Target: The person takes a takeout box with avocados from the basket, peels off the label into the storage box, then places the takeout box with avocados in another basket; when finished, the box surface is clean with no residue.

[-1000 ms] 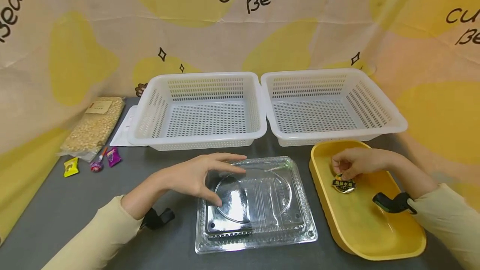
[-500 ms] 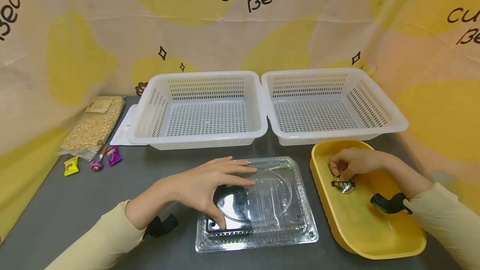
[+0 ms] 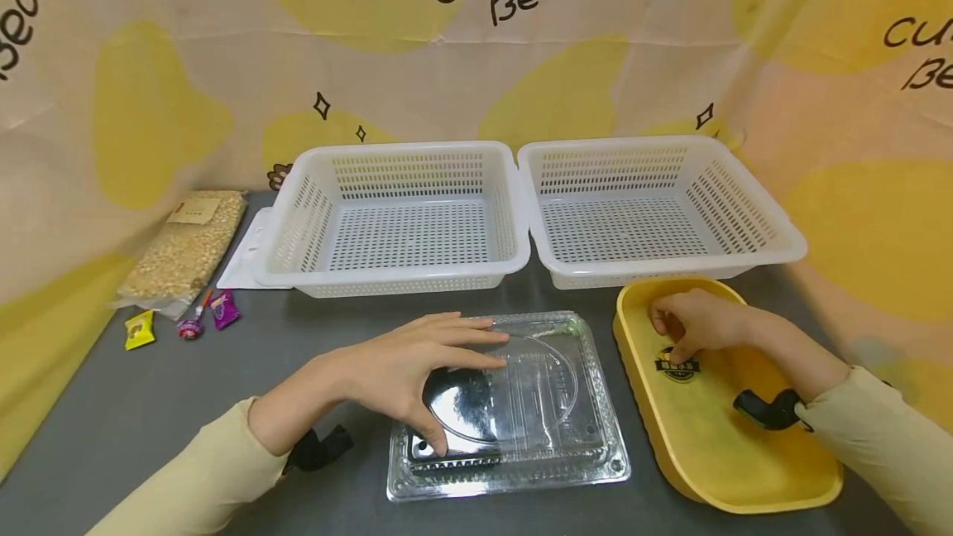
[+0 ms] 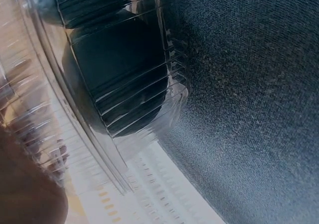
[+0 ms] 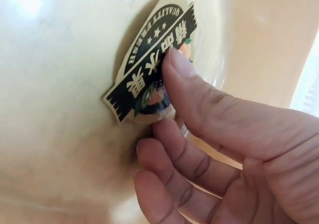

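My left hand (image 3: 417, 370) is spread over the clear plastic clamshell box (image 3: 551, 445), its fingers fairly straight across the lid and the thumb near the front left of the raised part. In the left wrist view, dark rounded shapes (image 4: 114, 64) show through the ridged plastic. Inside the yellow tub (image 3: 774, 486), my right hand (image 3: 707, 325) pinches an oval black and gold sticker (image 5: 144, 59) between thumb and fingers. The sticker carries a banner with Chinese characters and small fruit pictures. Part of it is hidden behind the thumb.
Two white perforated baskets (image 3: 395, 279) (image 3: 670, 263) stand side by side at the back. On the far left lie a bag of grains (image 3: 186, 251), a yellow wrapped candy (image 3: 139, 330), a lollipop (image 3: 190, 327) and a purple wrapped candy (image 3: 224, 309). White paper (image 3: 246, 259) lies beside the left basket.
My left hand has moved right and down onto the clamshell box's lid. The right hand has shifted slightly left inside the tub, still pinching the sticker.
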Motion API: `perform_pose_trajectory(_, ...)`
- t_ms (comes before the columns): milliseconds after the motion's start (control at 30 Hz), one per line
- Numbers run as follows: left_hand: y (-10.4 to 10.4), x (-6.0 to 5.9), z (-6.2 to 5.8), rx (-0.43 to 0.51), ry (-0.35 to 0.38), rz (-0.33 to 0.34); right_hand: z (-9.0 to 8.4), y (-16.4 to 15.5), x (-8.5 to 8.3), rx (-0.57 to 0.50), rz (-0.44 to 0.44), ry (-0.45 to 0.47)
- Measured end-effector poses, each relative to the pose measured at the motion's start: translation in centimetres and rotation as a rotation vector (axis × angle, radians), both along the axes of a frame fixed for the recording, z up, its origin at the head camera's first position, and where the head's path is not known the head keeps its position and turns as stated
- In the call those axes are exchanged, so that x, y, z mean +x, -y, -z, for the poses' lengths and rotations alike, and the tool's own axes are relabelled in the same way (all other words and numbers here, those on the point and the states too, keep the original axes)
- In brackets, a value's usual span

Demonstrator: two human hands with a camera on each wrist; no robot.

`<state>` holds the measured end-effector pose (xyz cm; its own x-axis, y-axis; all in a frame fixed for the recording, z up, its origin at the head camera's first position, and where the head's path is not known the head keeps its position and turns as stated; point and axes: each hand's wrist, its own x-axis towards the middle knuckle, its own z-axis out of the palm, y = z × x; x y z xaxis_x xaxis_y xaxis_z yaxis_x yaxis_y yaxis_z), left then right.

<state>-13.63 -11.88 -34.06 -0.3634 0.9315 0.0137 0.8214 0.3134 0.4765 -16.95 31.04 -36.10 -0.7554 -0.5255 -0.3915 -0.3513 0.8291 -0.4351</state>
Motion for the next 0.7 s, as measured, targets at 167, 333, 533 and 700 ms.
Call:
perform_pose_trajectory(167,0.03,-0.04,0.15,-0.006,-0.006,-0.004,0.02,-0.11,-0.03,0.003,0.01,-0.012)
perform_pose_trajectory(333,0.09,-0.09,0.27,-0.005,-0.016,-0.005,0.08,-0.21,0.01,0.005,0.012,-0.047)
perform_pose_trajectory(533,0.09,-0.1,0.38,0.023,-0.012,-0.009,0.37,-0.57,-0.02,-0.006,0.011,-0.123)
perform_pose_trajectory(700,0.1,-0.05,0.28,0.074,0.03,-0.038,0.1,-0.3,0.12,-0.006,-0.004,-0.134)
